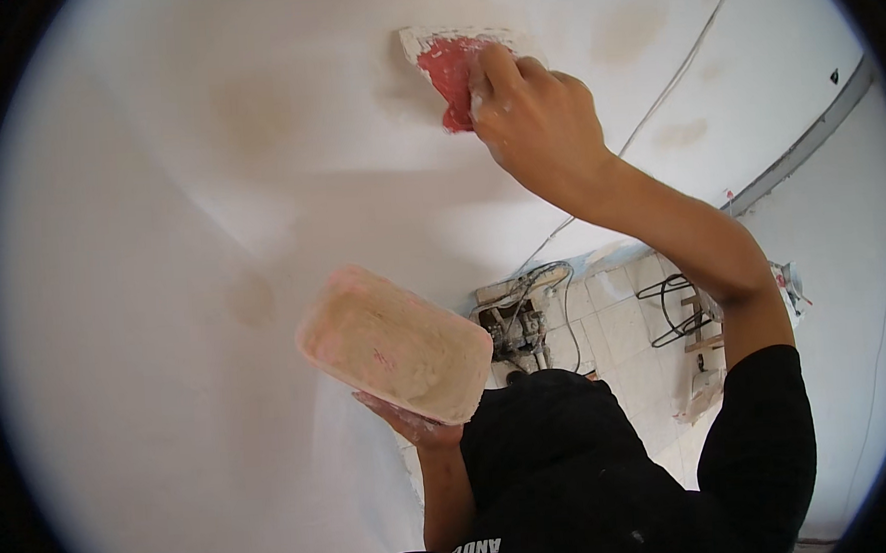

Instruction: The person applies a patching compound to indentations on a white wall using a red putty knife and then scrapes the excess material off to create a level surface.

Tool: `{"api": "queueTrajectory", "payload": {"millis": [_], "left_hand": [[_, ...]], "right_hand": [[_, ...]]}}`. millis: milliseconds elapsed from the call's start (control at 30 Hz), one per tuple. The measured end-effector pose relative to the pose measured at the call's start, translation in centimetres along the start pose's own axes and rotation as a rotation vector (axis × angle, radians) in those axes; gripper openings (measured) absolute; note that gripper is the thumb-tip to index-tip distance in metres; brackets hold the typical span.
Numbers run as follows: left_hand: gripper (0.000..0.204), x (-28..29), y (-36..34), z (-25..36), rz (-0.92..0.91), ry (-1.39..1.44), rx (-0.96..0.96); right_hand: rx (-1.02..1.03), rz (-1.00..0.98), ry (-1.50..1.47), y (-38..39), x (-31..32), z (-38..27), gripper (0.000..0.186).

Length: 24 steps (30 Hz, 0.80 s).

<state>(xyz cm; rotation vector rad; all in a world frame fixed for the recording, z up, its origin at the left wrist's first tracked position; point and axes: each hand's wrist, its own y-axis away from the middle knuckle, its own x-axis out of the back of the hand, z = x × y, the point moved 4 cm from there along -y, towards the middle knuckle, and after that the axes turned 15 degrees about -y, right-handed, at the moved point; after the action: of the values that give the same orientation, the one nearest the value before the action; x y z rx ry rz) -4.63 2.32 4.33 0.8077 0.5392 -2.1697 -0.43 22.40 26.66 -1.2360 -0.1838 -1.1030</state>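
Observation:
My right hand [540, 111] is raised to the upper middle, its fingers wrapped round a red putty knife [447, 71]. Pale putty is caked along the knife's far edge, which lies against or very close to the white wall [284, 115]. Lower down, my left hand [415, 418] supports a shallow rectangular tub [396, 344] from beneath. The tub has rounded corners and a pinkish rim, and beige putty coats its inside. Most of my left fingers are hidden under it.
Cables and dark machine-like parts [516, 323] lie on the tiled floor [605, 308] beyond my body. A black metal frame [665, 310] stands further right, near wooden pieces. One thin cable [687, 63] runs along the wall, past my right forearm. Damp-looking brownish patches mark the wall.

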Motion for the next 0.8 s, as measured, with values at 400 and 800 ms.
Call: {"api": "queueTrajectory", "payload": {"millis": [400, 800], "left_hand": [[0.069, 2.1, 1.4, -0.8, 0.083, -1.013, -0.248], [0.074, 1.6, 0.8, -1.6, 0.011, -0.145, 0.054]], "right_hand": [[0.033, -0.111, 0.004, 5.1, -6.7, -3.3, 0.014], [-0.546, 0.006, -1.407, 6.6, -4.1, 2.8, 0.021]]}}
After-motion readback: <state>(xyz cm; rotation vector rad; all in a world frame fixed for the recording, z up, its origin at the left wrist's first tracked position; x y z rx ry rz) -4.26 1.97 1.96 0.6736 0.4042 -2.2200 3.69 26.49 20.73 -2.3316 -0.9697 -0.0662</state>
